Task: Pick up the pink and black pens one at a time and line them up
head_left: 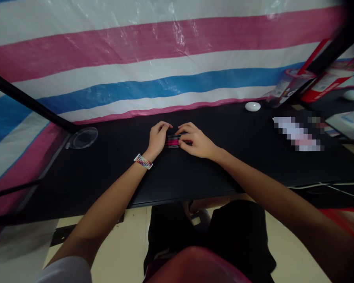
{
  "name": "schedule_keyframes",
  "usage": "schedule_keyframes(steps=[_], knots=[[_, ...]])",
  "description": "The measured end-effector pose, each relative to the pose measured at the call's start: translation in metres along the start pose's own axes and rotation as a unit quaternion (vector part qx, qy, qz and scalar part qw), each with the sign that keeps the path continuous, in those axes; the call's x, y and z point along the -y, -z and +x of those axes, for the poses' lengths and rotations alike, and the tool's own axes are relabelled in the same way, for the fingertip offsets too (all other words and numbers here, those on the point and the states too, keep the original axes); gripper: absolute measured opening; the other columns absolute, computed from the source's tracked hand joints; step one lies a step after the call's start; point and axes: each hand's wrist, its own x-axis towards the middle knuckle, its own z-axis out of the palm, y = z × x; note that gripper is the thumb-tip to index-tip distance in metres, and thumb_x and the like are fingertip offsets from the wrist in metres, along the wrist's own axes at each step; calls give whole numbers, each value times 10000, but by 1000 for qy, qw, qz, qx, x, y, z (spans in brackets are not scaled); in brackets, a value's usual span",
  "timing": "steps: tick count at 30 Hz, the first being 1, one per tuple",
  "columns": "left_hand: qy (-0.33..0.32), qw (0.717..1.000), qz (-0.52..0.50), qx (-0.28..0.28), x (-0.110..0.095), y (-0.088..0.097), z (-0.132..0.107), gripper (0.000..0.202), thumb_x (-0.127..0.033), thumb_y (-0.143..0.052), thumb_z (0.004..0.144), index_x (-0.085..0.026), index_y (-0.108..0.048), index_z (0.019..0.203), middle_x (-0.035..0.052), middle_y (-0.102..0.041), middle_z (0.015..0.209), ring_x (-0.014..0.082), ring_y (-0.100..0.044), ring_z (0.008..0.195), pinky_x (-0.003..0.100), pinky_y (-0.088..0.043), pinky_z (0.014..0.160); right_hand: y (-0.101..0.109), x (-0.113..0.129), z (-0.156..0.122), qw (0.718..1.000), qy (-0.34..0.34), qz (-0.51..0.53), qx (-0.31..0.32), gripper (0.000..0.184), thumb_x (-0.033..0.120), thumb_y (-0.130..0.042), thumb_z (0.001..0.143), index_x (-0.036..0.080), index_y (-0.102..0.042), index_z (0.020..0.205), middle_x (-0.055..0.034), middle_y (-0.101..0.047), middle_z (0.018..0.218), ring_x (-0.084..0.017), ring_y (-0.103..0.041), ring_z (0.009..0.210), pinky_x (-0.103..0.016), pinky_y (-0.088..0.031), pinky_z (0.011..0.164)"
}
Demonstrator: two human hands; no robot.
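A: Right, we note both hands down on the black table (194, 177). Our left hand (157, 138) curls its fingers against the left end of a small bundle of pens (174, 141), pink and dark, lying flat. Our right hand (196, 140) covers the right end, fingers pressed over it.

B: Grasped, or just steadied?

A: We judge both hands pinch the bundle from opposite ends; it lies on the table between them. A beaded wristband (143, 161) sits on our left wrist.

B: Risks?

A: If either hand loosens, the pens could roll apart across the smooth top, or toward the near edge below the bundle. Uneven pressure might fan them out.

B: What else, relative to the bundle?

A: A clear plastic lid (83, 138) well to the left, a white round object (252, 106) up and right, red containers (327, 84) farther right, and the striped tarp (153, 55) behind.

B: Hard to read?

A: We cannot count the pens; fingers hide their ends. A patch to the right is blurred out.
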Motion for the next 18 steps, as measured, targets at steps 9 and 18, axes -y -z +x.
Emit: schedule_keyframes(steps=[9, 18], knots=[[-8, 1000, 14, 4, 2, -2, -1, 263, -208, -569, 1030, -236, -758, 849, 44, -779, 940, 230, -709, 948, 399, -524, 928, 4, -2, 0, 997, 48, -32, 52, 70, 245, -739, 934, 225, -787, 887, -128, -769, 1169, -373, -612, 1268, -599, -516, 1100], [-2, 1000, 17, 3, -1, -3, -2, 260, -211, -570, 1024, -233, -752, 841, 41, -783, 939, 231, -717, 958, 388, -527, 930, 8, -1, 2, 994, 52, -36, 93, 81, 160, -750, 902, 238, -769, 895, -102, -750, 1137, -340, -595, 1187, -542, -478, 1041]])
